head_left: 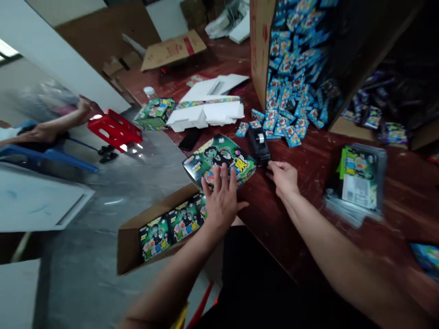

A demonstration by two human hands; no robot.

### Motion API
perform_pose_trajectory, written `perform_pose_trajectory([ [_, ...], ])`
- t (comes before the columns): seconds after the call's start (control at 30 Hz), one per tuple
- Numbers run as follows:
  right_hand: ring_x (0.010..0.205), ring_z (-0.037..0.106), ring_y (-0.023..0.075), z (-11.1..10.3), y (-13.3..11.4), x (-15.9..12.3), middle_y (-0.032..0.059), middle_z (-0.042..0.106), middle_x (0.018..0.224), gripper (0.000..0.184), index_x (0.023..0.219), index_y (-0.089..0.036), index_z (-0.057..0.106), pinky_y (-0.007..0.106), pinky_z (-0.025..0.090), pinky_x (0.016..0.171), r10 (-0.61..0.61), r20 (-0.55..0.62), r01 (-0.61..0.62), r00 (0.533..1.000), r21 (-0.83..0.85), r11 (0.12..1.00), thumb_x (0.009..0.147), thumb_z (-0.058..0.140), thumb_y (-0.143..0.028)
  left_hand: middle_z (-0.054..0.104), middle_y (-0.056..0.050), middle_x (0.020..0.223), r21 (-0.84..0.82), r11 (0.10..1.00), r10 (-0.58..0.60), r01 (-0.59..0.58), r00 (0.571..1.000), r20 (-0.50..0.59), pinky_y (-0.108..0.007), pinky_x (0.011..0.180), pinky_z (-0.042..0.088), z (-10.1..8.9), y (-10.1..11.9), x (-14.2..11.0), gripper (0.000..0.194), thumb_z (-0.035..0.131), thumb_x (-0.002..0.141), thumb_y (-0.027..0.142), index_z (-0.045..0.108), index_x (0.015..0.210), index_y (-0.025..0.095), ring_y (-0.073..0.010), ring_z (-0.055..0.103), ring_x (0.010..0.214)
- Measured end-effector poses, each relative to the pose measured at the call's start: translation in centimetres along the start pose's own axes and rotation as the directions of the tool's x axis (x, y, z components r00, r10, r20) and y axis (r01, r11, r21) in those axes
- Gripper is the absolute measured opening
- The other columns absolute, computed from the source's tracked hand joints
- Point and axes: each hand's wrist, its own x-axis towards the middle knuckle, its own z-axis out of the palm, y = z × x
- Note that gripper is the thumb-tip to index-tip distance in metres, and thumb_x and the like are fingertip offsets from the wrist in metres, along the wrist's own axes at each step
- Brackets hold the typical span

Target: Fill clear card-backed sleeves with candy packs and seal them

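Note:
My left hand (221,197) lies flat, fingers spread, on a green printed box (219,161) at the edge of the dark red wooden table (308,192). My right hand (283,176) reaches toward a black tape dispenser (259,144) just beyond the box; its fingers are curled and pinched near the dispenser's front end, and what they grip is too small to make out. A pile of small blue packets (291,105) spills from a tipped cardboard carton (262,45) behind the dispenser.
An open cardboard box (132,237) with several green boxes stands on the floor below the table edge. White flat cartons (209,114), a phone (190,138) and another green box (156,112) lie further back. Plastic-wrapped cards (360,180) lie right. Another person's arm (58,123) and a red trolley (115,130) are left.

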Motion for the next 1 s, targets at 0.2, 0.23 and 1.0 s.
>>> perform_pose_trajectory([
  [0.2, 0.073, 0.066, 0.014, -2.8, -0.6, 1.0, -0.0008, 0.064, 0.069, 0.015, 0.067, -0.017, 0.06, 0.026, 0.059, 0.059, 0.051, -0.062, -0.057, 0.997, -0.09, 0.994, 0.073, 0.072, -0.025, 0.014, -0.017, 0.167, -0.028, 0.997, 0.069, -0.068, 0.997, 0.027, -0.055, 0.122, 0.016, 0.1, -0.3, 0.5, 0.108, 0.07, 0.084, 0.054, 0.009, 0.161, 0.011, -0.0375, 0.013, 0.155],
  [0.23, 0.074, 0.066, 0.0141, -3.2, -0.8, 0.7, -0.0005, 0.064, 0.071, 0.015, 0.069, -0.017, 0.06, 0.026, 0.059, 0.059, 0.049, -0.048, -0.053, 0.998, -0.102, 0.993, 0.074, 0.072, -0.026, 0.014, -0.017, 0.167, -0.025, 0.997, 0.072, -0.071, 0.997, 0.025, -0.054, 0.122, 0.016, 0.1, -0.3, 0.5, 0.107, 0.07, 0.084, 0.054, 0.009, 0.161, 0.011, -0.0374, 0.013, 0.154],
  [1.0, 0.04, 0.062, 0.0081, 1.4, 2.6, -4.9, -0.0085, 0.067, 0.082, 0.036, 0.095, -0.025, 0.037, 0.018, 0.044, 0.041, 0.18, 0.503, 0.108, 0.845, -0.491, 0.865, 0.082, 0.07, -0.023, 0.046, -0.008, 0.156, -0.156, 0.986, -0.073, 0.053, 0.989, -0.129, -0.053, 0.113, 0.025, 0.1, 0.3, 1.9, 0.048, 0.043, 0.1, 0.035, 0.048, 0.146, 0.023, -0.0319, 0.039, 0.143],
])
